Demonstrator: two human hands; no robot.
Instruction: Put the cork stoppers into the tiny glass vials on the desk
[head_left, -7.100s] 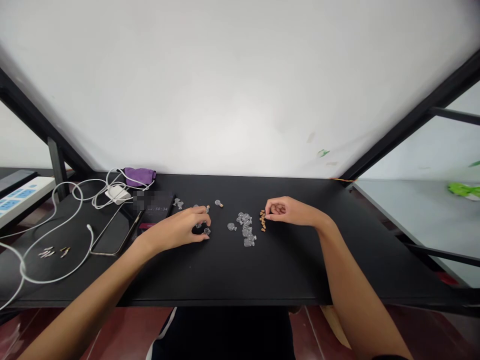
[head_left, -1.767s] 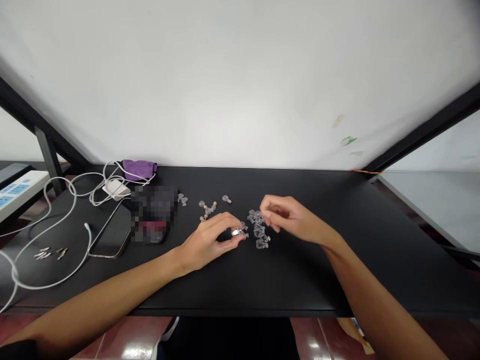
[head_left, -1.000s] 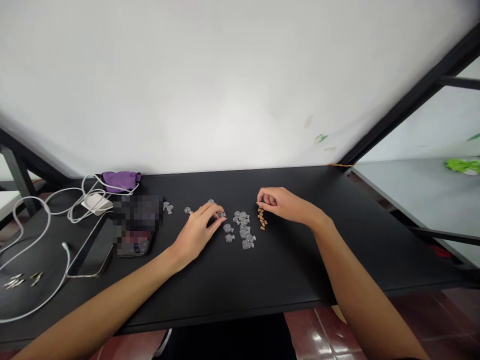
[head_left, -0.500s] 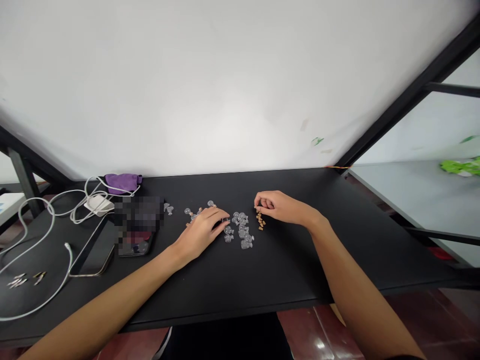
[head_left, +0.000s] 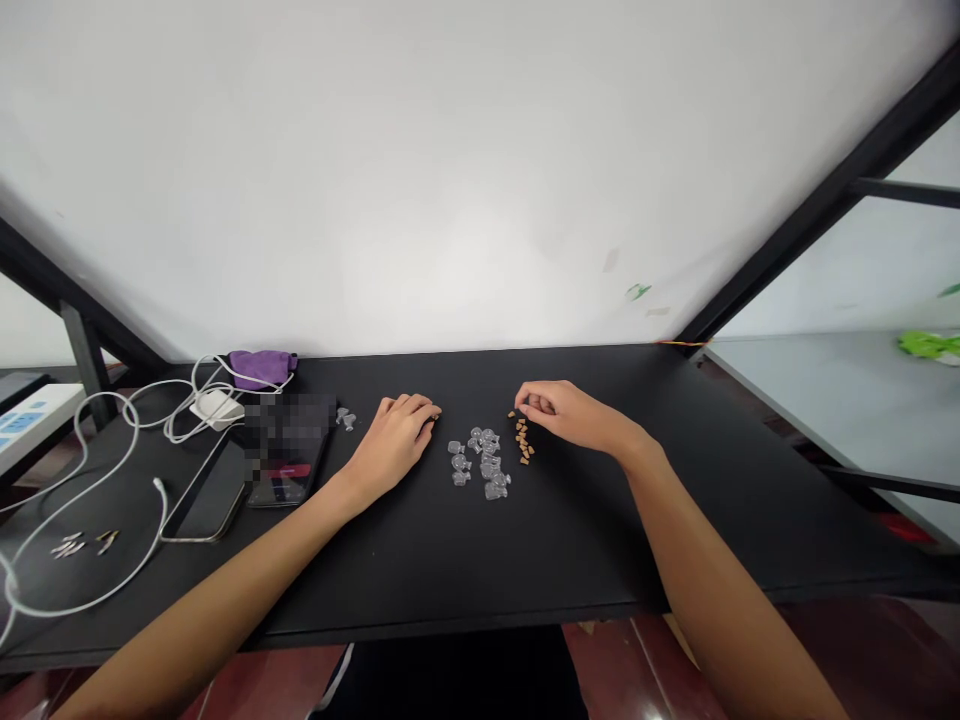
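Note:
My left hand (head_left: 397,437) lies palm down at the left of the black table, fingers curved and thumb a little apart from the index. A brown bit, like a cork, shows by its fingertips, and whatever lies under the palm is hidden. To its right is a loose group of small clear glass bottles (head_left: 490,466). Past them, several small corks (head_left: 523,440) lie in a rough column. Above these corks hovers my right hand (head_left: 555,408), fingers curled and pinched. One cork (head_left: 511,413) is right by its fingertips; what they hold is hidden.
Two phones, one partly blurred (head_left: 289,485) and one dark (head_left: 204,490), lie to the left. White cables (head_left: 142,520) loop around a white charger (head_left: 217,408) and a purple cloth (head_left: 262,368). Small glass pieces (head_left: 346,419) and metal bits (head_left: 70,545) lie there too.
My left hand has moved left, away from the glass bottles, and now covers the corked bottles that showed earlier. My right hand has barely moved, its fingertips slightly off the top cork. The view has shifted slightly.

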